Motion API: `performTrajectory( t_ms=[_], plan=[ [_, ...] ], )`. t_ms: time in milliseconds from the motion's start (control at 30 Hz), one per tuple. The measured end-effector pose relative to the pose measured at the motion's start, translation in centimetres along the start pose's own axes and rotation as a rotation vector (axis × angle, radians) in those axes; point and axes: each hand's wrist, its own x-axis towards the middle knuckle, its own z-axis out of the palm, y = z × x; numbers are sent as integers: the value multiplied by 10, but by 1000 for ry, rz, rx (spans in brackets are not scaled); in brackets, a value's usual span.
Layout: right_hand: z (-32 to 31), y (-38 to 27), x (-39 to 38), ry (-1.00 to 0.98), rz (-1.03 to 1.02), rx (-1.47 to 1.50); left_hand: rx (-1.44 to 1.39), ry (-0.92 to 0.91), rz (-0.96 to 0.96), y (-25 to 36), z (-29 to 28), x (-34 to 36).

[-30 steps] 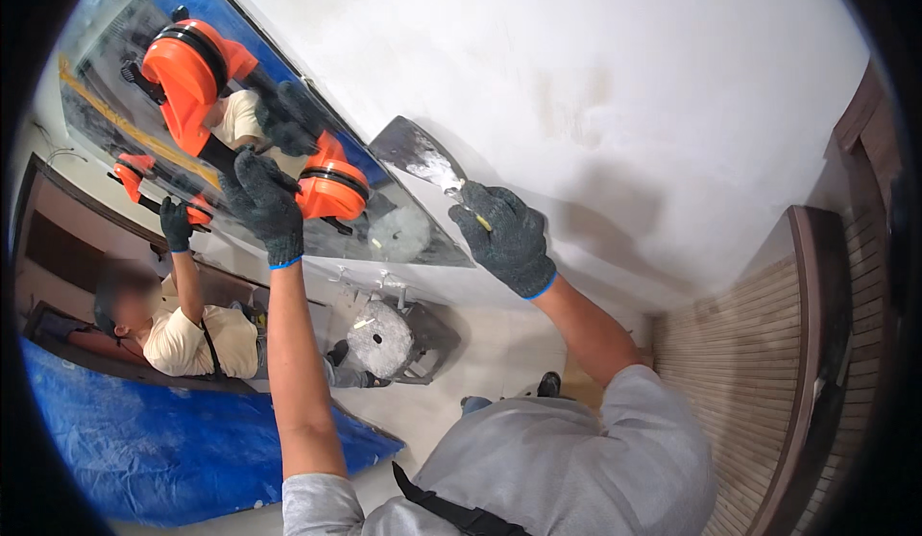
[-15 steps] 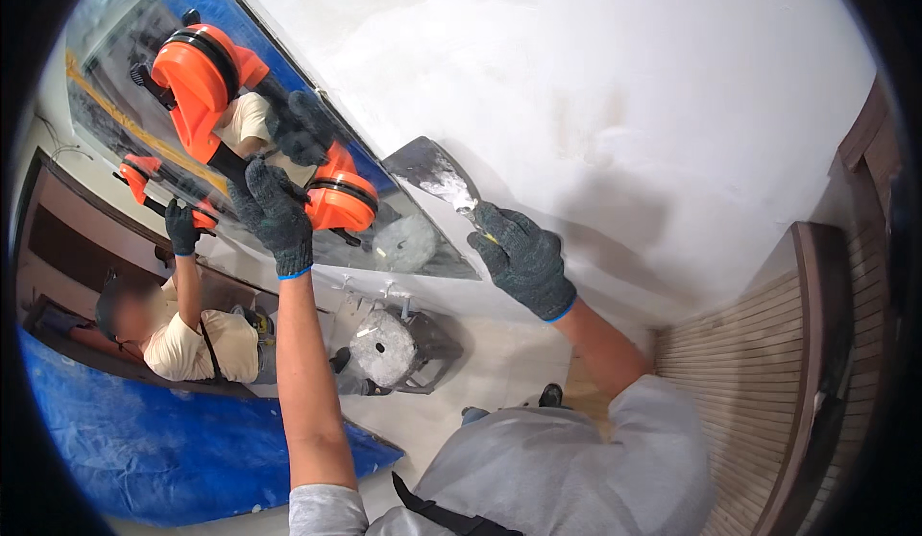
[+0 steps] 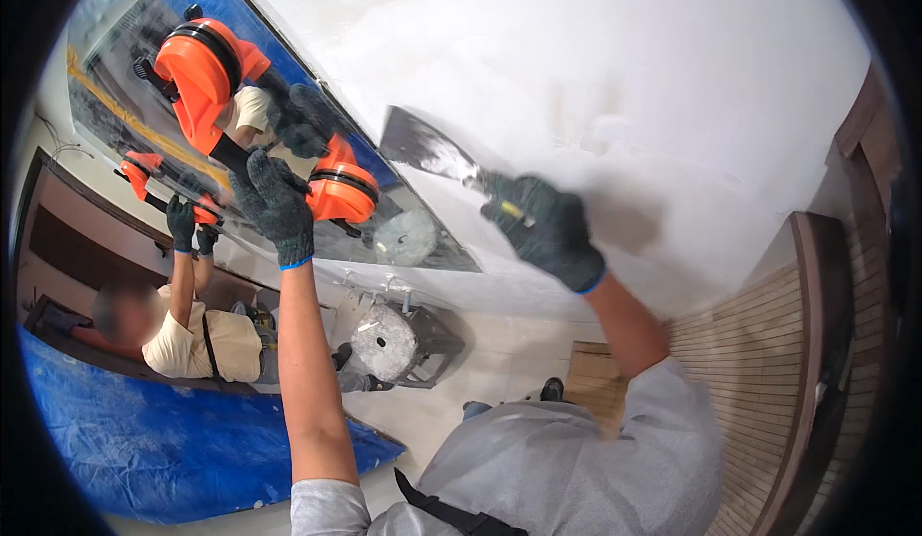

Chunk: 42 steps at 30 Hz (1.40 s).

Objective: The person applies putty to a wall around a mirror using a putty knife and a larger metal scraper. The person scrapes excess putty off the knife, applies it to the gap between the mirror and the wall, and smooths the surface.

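Observation:
A mirror (image 3: 413,233) leans along the white wall. An orange double-cup suction lifter (image 3: 195,89) is stuck to its face. My left hand (image 3: 279,211), in a dark knitted glove with a blue cuff, is closed round the lifter's black handle. My right hand (image 3: 545,227), gloved the same way, grips a putty knife (image 3: 423,144). White paste smears its wide blade, which is at the mirror's edge; whether it touches the wall I cannot tell. At the left a co-worker (image 3: 206,339) reaches up with gloved hands to a second orange suction lifter (image 3: 139,173) on the same mirror.
The white wall (image 3: 538,56) fills the upper right. Below the mirror stands a dark stool (image 3: 432,346) with a round grey-white top. Blue sheeting (image 3: 173,430) hangs at lower left. Slatted wooden panels (image 3: 740,363) with a dark post stand at the right; cardboard (image 3: 593,382) lies on the floor.
My right hand has moved a little to the right and up, and the putty knife's blade has tilted flatter. My left hand stays on the lifter. The co-worker's other gloved hand now shows.

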Motion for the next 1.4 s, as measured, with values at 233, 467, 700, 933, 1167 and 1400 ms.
performTrajectory(
  t_ms=[233,467,700,933,1167,1400],
  plan=[
    [36,12,-125,0,240,-77,-29,-4,52,4,4,-1],
    [-41,-15,-36,117,177,-74,-20,-8,-27,-1,1,-1],
    [-7,-23,-4,190,-70,-326,55,9,58,-11,2,2],
    [-46,-30,13,-108,-89,-427,25,-46,9,7,2,0],
    [-46,-31,12,-16,-46,-443,-55,14,0,10,11,-3],
    [-42,-35,15,108,-189,-354,-33,4,-15,12,8,-2]
  ],
)
